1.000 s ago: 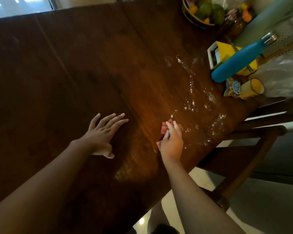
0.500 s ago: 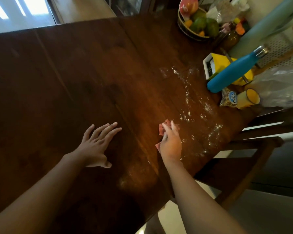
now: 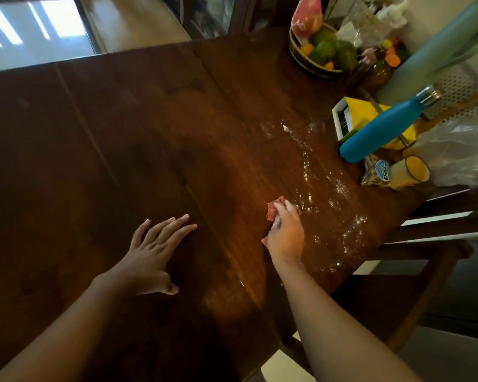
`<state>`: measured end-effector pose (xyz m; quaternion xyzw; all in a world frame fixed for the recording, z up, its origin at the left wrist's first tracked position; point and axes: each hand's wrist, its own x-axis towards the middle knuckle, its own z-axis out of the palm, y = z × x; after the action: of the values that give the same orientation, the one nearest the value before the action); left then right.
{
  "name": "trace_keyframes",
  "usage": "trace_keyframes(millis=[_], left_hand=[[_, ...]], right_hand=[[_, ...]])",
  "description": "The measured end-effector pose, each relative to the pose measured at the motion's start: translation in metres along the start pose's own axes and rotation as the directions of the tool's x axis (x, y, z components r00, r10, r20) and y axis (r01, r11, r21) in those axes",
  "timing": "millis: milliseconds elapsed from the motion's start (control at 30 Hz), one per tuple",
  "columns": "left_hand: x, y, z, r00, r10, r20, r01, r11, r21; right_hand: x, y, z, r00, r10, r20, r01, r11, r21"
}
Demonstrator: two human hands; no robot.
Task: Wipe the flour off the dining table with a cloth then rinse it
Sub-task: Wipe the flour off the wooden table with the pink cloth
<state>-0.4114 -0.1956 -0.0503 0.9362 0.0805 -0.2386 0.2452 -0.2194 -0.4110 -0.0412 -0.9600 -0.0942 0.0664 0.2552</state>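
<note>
Flour (image 3: 326,188): strewn in a long streak down the right side of the worktop (image 3: 122,133), from beside the blue bottle (image 3: 381,130) to the near right edge. Pink cloth (image 3: 273,210) bunched under the right grip (image 3: 286,235), pressed down at the streak's left fringe, fingers laid over it rather than wrapped round, far as the blur allows. Left grip (image 3: 152,252) released, flat on bare wood well to the left. Biggest risk imo with a rightward sweep: powder dumped off the edge onto the chair (image 3: 425,257). Could also clip the yellow cup (image 3: 410,175) or snack packet (image 3: 375,173) on a wide far stroke. Probably just smears if pressed too lightly.
</note>
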Motion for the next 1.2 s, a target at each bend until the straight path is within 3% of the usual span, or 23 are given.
trace_keyframes(millis=[67,167,267,333,433,500,633,800,900,1033,1200], left_hand=[[0.008,0.001,-0.004,1.000,0.003,-0.013,-0.004,0.999,-0.044],[0.036,0.003,-0.021,0.996,-0.038,-0.084,0.030,0.995,-0.096],[0.078,-0.003,-0.047,0.973,-0.123,-0.193,0.110,0.991,-0.078],[0.102,-0.009,-0.065,0.958,-0.161,-0.236,0.153,0.987,-0.054],[0.124,-0.013,-0.071,0.957,-0.172,-0.232,0.180,0.984,0.013],[0.128,-0.015,-0.066,0.957,-0.176,-0.232,0.195,0.979,0.059],[0.131,-0.021,-0.062,0.954,-0.183,-0.235,0.198,0.979,0.041],[0.131,-0.021,-0.060,0.952,-0.185,-0.242,0.197,0.980,0.026],[0.129,-0.021,-0.061,0.954,-0.187,-0.235,0.201,0.979,0.037],[0.129,-0.020,-0.062,0.958,-0.188,-0.216,0.200,0.979,0.032],[0.127,-0.020,-0.064,0.962,-0.184,-0.199,0.192,0.981,0.020]], right_hand=[[0.005,-0.005,0.010,0.983,-0.174,0.061,0.178,0.982,-0.066],[0.010,-0.007,0.019,0.833,-0.459,0.309,0.475,0.880,0.026],[0.027,-0.002,0.006,0.717,-0.549,0.429,0.530,0.830,0.176],[0.047,-0.003,-0.004,0.748,-0.538,0.388,0.478,0.843,0.247],[0.094,-0.013,-0.013,0.891,-0.414,0.188,0.367,0.898,0.241],[0.135,-0.020,-0.017,0.948,-0.306,0.085,0.283,0.936,0.212],[0.217,-0.036,-0.029,0.976,-0.217,0.015,0.211,0.959,0.187],[0.292,-0.040,-0.014,0.983,-0.145,0.113,0.142,0.989,0.034],[0.296,-0.043,0.008,0.963,-0.138,0.232,0.163,0.982,-0.092],[0.272,-0.052,0.025,0.902,-0.293,0.317,0.386,0.877,-0.287],[0.218,-0.042,0.036,0.674,-0.608,0.420,0.708,0.694,-0.130]])
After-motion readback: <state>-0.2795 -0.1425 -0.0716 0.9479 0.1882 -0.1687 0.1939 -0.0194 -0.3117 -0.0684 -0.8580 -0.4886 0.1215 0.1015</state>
